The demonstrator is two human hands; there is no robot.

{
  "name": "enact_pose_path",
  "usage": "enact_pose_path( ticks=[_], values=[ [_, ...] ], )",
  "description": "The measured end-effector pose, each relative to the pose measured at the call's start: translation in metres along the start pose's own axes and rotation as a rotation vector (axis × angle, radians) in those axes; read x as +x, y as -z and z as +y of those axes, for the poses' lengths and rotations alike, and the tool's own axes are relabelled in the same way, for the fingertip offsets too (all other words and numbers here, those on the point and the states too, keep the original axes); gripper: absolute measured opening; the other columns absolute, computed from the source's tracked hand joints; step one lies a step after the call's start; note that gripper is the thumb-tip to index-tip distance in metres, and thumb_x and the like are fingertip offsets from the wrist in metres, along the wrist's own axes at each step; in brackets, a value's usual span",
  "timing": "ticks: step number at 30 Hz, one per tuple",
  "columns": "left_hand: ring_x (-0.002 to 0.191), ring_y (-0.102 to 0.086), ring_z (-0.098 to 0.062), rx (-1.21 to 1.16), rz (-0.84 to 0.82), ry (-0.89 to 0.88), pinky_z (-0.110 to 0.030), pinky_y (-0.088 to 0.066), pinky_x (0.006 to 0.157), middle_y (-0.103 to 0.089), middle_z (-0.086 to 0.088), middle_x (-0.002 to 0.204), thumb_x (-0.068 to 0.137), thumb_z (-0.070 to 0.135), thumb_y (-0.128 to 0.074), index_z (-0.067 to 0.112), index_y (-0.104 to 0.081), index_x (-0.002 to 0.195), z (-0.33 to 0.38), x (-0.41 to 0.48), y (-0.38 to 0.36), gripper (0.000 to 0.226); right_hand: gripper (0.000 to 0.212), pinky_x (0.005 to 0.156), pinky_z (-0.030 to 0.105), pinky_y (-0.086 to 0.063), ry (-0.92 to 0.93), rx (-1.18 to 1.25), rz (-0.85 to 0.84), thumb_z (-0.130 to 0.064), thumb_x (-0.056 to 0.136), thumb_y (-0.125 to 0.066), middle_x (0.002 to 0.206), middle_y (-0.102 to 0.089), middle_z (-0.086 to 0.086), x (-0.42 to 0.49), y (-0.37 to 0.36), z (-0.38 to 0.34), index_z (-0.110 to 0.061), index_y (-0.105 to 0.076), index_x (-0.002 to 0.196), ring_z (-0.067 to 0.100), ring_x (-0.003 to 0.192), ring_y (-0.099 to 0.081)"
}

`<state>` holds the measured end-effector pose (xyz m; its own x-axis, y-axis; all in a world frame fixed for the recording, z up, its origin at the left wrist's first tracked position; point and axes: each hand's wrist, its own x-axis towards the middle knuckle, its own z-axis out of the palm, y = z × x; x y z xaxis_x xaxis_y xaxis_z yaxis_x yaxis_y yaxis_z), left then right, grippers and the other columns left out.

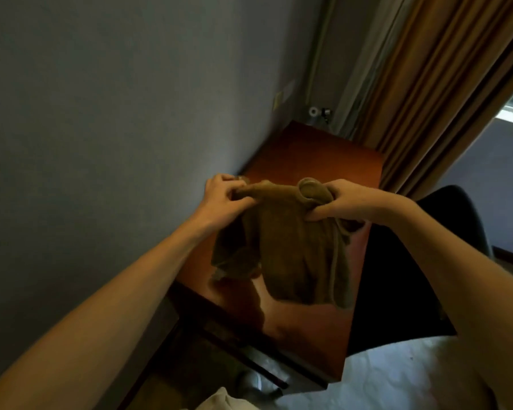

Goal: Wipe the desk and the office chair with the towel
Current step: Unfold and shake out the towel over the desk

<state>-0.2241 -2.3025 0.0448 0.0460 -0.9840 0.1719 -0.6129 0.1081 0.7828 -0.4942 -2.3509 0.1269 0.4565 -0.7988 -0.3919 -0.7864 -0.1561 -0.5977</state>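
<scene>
A brown towel (288, 250) hangs in the air above the reddish wooden desk (317, 161), held by its top edge. My left hand (222, 196) pinches the towel's left corner. My right hand (341, 202) grips its bunched right corner. The cloth droops down between them over the desk's near half. The black office chair (397, 285) stands just right of the desk, its seat dark and partly behind my right forearm.
A grey wall (116, 113) runs along the desk's left side. Brown curtains (427, 84) hang at the far right. A small white object (313, 111) sits at the desk's far end. White bedding (382, 377) lies at the bottom right.
</scene>
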Motion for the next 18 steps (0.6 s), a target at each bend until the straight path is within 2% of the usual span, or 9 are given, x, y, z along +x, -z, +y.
enact_pose_path(
  ticks=[2, 4, 6, 9, 10, 12, 15, 17, 18],
  values=[
    [0.119, -0.046, -0.025, -0.031, -0.014, -0.03, -0.046, -0.04, 0.105, -0.056, -0.006, 0.111, 0.09, 0.04, -0.076, 0.029, -0.073, 0.084, 0.013, 0.027, 0.007, 0.013, 0.031, 0.084, 0.027, -0.056, -0.024, -0.067, -0.004, -0.019, 0.082, -0.085, 0.103, -0.076, -0.009, 0.013, 0.012, 0.012, -0.027, -0.074, 0.11, 0.007, 0.094, -0.071],
    [0.111, -0.049, -0.022, 0.055, -0.104, -0.049, -0.047, -0.045, 0.1, -0.058, -0.002, 0.102, 0.091, 0.04, -0.074, 0.035, -0.066, 0.078, 0.024, 0.055, 0.011, 0.016, 0.024, 0.081, 0.038, -0.055, -0.005, -0.158, 0.061, -0.014, 0.083, -0.081, 0.101, -0.075, 0.002, 0.028, 0.018, 0.02, -0.017, -0.074, 0.106, 0.018, 0.094, -0.07],
    [0.107, -0.055, -0.024, 0.252, -0.206, -0.044, -0.048, -0.049, 0.095, -0.061, -0.005, 0.105, 0.087, 0.048, -0.072, 0.029, -0.064, 0.093, 0.034, 0.083, 0.007, 0.022, 0.011, 0.065, 0.039, -0.05, 0.016, -0.162, 0.151, -0.016, 0.084, -0.076, 0.089, -0.072, 0.009, 0.041, 0.027, 0.022, -0.011, -0.071, 0.093, 0.024, 0.081, -0.068],
    [0.11, -0.051, -0.022, 0.399, -0.23, -0.084, -0.04, -0.048, 0.096, -0.051, -0.003, 0.122, 0.078, 0.063, -0.073, 0.031, -0.053, 0.127, 0.057, 0.104, -0.005, 0.061, 0.014, 0.048, 0.028, -0.039, 0.063, -0.06, 0.277, -0.019, 0.079, -0.077, 0.063, -0.062, -0.001, 0.063, 0.047, 0.017, -0.015, -0.065, 0.072, 0.013, 0.058, -0.058],
    [0.111, -0.052, -0.02, 0.341, -0.192, -0.17, -0.039, -0.048, 0.095, -0.052, -0.002, 0.122, 0.074, 0.065, -0.07, 0.03, -0.052, 0.13, 0.067, 0.108, -0.011, 0.068, 0.018, 0.044, 0.024, -0.037, 0.078, -0.045, 0.316, -0.021, 0.077, -0.078, 0.057, -0.059, -0.006, 0.069, 0.052, 0.014, -0.017, -0.064, 0.067, 0.008, 0.051, -0.056],
    [0.103, -0.058, -0.016, 0.215, -0.163, -0.296, -0.039, -0.052, 0.088, -0.06, 0.002, 0.112, 0.071, 0.062, -0.066, 0.028, -0.057, 0.122, 0.081, 0.115, -0.024, 0.062, 0.02, 0.038, 0.019, -0.035, 0.111, -0.027, 0.37, -0.024, 0.076, -0.078, 0.054, -0.059, -0.007, 0.08, 0.061, 0.01, -0.017, -0.065, 0.064, 0.005, 0.047, -0.056],
    [0.089, -0.064, -0.014, -0.124, -0.324, -0.138, -0.042, -0.054, 0.084, -0.067, -0.001, 0.101, 0.081, 0.049, -0.067, 0.02, -0.063, 0.115, 0.097, 0.131, -0.035, 0.045, 0.016, 0.045, 0.024, -0.04, 0.145, -0.033, 0.408, -0.023, 0.083, -0.075, 0.069, -0.068, 0.008, 0.089, 0.071, 0.012, -0.008, -0.07, 0.078, 0.022, 0.06, -0.063],
    [0.084, -0.065, -0.021, -0.28, -0.321, -0.036, -0.05, -0.051, 0.08, -0.067, -0.017, 0.094, 0.086, 0.045, -0.064, 0.007, -0.066, 0.104, 0.1, 0.143, -0.039, 0.042, 0.018, 0.052, 0.03, -0.043, 0.13, -0.02, 0.408, -0.024, 0.086, -0.075, 0.076, -0.07, 0.011, 0.092, 0.077, 0.016, -0.007, -0.071, 0.082, 0.024, 0.068, -0.066],
    [0.086, -0.066, -0.03, -0.251, -0.291, -0.061, -0.056, -0.051, 0.083, -0.067, -0.025, 0.098, 0.091, 0.043, -0.063, 0.003, -0.068, 0.106, 0.1, 0.149, -0.042, 0.043, 0.018, 0.055, 0.032, -0.044, 0.129, -0.004, 0.406, -0.026, 0.087, -0.076, 0.076, -0.069, 0.009, 0.094, 0.08, 0.018, -0.009, -0.071, 0.083, 0.022, 0.069, -0.066]
  ],
)
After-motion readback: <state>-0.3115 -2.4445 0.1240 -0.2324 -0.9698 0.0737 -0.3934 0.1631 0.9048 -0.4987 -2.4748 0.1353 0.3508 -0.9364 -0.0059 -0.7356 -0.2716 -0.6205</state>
